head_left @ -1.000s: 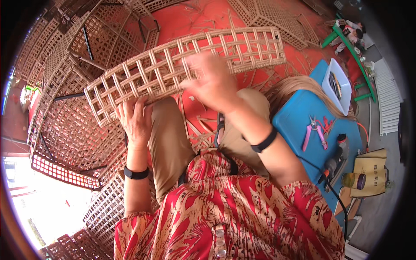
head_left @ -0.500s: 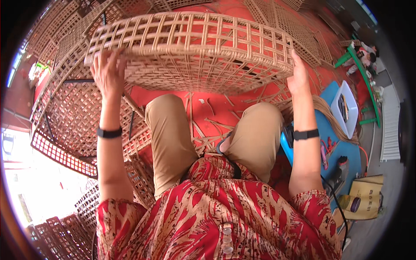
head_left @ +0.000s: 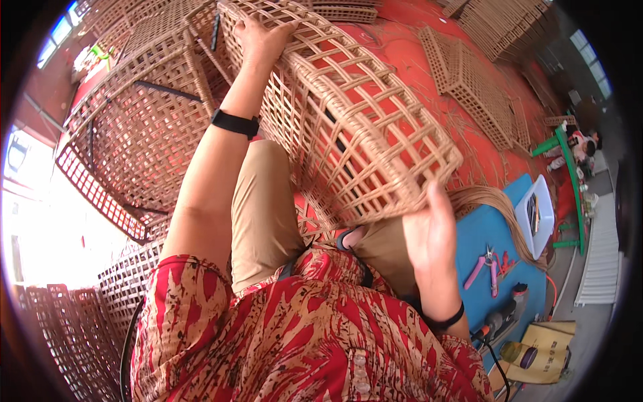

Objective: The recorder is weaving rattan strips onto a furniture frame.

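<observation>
I hold a woven rattan lattice basket (head_left: 362, 127) tilted above my knees. My left hand (head_left: 262, 35) grips its far upper edge, arm stretched up, a black band on the wrist. My right hand (head_left: 429, 231) holds the near lower corner, fingers spread against the weave. The basket's open grid faces right and down. I am seated, in tan trousers and a red patterned shirt.
Stacks of similar rattan baskets (head_left: 134, 120) crowd the left. More lattice panels (head_left: 475, 87) lie on the red floor at the back right. A blue mat (head_left: 495, 234) on the right carries pink pliers (head_left: 483, 264), a power tool (head_left: 502, 320) and a white tray (head_left: 536, 214).
The basket has swung from level in front of me to steeply tilted. My left hand rose to the top edge. My right hand dropped to the near lower corner.
</observation>
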Motion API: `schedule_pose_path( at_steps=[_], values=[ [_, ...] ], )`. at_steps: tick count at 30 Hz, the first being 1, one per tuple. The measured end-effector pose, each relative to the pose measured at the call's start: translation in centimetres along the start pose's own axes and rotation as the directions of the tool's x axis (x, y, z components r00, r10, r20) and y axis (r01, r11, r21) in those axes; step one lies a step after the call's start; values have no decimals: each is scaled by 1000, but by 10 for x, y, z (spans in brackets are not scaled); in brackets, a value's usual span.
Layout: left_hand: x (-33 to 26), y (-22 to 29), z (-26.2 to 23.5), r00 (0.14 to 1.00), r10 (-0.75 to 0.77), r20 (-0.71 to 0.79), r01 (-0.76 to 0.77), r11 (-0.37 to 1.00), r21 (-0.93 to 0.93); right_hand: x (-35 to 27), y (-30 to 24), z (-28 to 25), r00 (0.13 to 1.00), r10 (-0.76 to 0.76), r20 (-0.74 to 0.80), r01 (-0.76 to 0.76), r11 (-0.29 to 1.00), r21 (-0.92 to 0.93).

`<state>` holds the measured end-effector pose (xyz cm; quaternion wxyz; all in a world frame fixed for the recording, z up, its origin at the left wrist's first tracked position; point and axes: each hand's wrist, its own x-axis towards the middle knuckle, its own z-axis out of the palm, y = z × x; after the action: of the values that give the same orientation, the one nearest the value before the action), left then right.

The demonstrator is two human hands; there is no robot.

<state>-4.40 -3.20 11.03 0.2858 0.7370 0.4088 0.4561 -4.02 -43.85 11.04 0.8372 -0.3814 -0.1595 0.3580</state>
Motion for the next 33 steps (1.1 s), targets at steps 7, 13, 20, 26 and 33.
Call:
schedule_pose_path(
  at_steps=[7, 13, 20, 26, 33],
  values=[
    [-19, -39, -54, 994, 85, 69, -79, 993, -85, 0, 51, -58, 865, 399, 304, -408, 912, -35],
    [-31, -44, -60, 997, 68, 28, -56, 949, -310, 53, 102, -32, 877, 177, 447, 0, 930, -368],
    [-51, -39, -91, 997, 32, 71, -1, 916, -401, 100, 140, 33, 774, 114, 623, 16, 980, -199],
    [-70, -28, -112, 991, -11, 132, 83, 833, -547, 98, 157, 62, 842, -155, 518, 221, 973, -69],
    [-73, -19, -112, 990, -23, 142, 97, 837, -539, 85, 152, 74, 884, -149, 443, 202, 977, -74]
  ],
)
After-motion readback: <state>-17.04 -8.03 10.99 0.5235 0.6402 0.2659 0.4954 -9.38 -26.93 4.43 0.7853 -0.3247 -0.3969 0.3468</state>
